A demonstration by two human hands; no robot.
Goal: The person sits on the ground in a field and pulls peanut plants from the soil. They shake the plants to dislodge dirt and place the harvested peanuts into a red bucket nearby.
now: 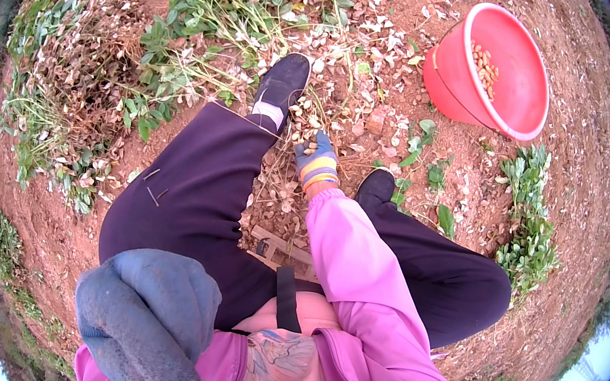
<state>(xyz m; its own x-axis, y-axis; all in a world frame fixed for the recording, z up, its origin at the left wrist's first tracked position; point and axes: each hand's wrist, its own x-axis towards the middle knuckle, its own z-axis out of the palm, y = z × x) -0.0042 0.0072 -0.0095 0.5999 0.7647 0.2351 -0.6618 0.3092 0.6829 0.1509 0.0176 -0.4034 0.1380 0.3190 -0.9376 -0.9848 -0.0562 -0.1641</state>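
Close to the camera at the lower left, my left hand (143, 319) is raised in a grey-blue glove with its fingers curled in. Nothing sticks out of it, and its palm is hidden. Between my shoes, my right hand (315, 160) wears a blue-grey glove with a striped cuff. Its fingers are closed around a few peanuts (309, 148). More pale peanut pods (307, 111) lie on roots just beyond its fingertips, beside my dark shoe (284, 81).
A red plastic bucket (441, 78) tilts at the upper right, with peanuts (485, 71) inside. Uprooted peanut plants (220, 0) lie ahead, and a heap of withered plants (89, 75) is at left. More green plants (530, 214) lie right. Beneath me is a wooden stool (288, 251).
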